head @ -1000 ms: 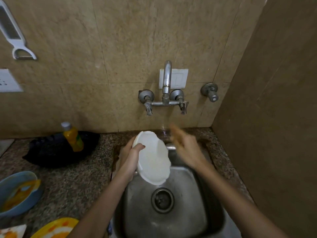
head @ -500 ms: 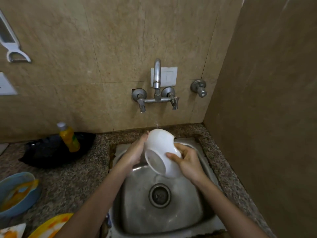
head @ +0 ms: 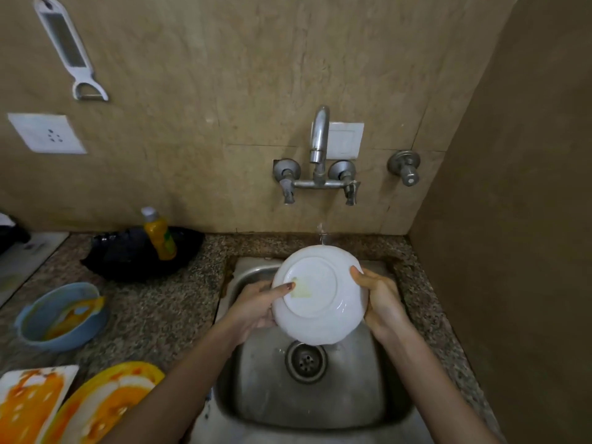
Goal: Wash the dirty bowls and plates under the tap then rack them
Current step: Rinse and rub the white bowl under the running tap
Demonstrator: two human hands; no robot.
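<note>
White bowl (head: 320, 296) held base-up over the steel sink (head: 378, 395), its far rim under the thin stream falling from the tap (head: 318, 136). A pale yellowish patch shows on the base ring. Left hand (head: 256, 307) grips the left rim, thumb across the base; right hand (head: 381, 299) clasps the right rim (both hands closed on the bowl). Below the bowl the basin lies open down to the drain (head: 306, 362). The side wall (head: 528, 219) stands close on the right, leaving only a narrow strip of granite counter (head: 153, 302) there; the counter widens leftward. On it: an orange bottle (head: 159, 233) against a black pan (head: 128, 254), a soiled blue bowl (head: 59, 317), a yellow plate (head: 105, 402) and a white plate (head: 28, 405), both smeared orange. A peeler (head: 69, 49) and a socket (head: 46, 133) are on the back wall.
</note>
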